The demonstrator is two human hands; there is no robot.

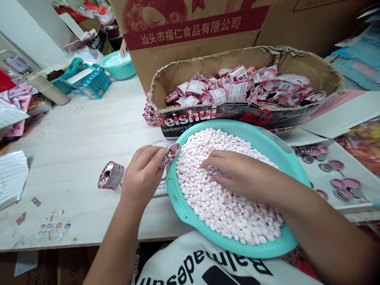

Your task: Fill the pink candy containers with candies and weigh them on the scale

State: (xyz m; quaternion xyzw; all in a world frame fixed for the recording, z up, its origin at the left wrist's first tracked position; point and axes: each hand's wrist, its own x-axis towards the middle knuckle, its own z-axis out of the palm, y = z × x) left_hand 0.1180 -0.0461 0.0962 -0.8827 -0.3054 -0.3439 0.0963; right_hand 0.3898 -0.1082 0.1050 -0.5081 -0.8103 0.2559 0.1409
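My left hand (pixel 141 172) is closed around a small red and white candy packet (pixel 172 154), held beside the left rim of a turquoise basin (pixel 297 170). Pale candies show at the packet's mouth. Many small pink and white candies (pixel 202 190) fill the basin, which sits tilted at the table's front edge by my body. My right hand (pixel 234 170) reaches over the candies from the right; its fingers are apart and the tips touch the pile. Whether any candy lies under them is hidden. Another packet (pixel 111 175) stands on the table left of my left hand.
Behind the basin a cut-down cardboard box (pixel 332 85) holds many filled packets (pixel 231 87). A large carton (pixel 190 43) rises behind it. Farther left are another person's hand (pixel 123 47), a second turquoise basin (pixel 124 71), blue boxes (pixel 95 83) and a beige tumbler (pixel 49 85).
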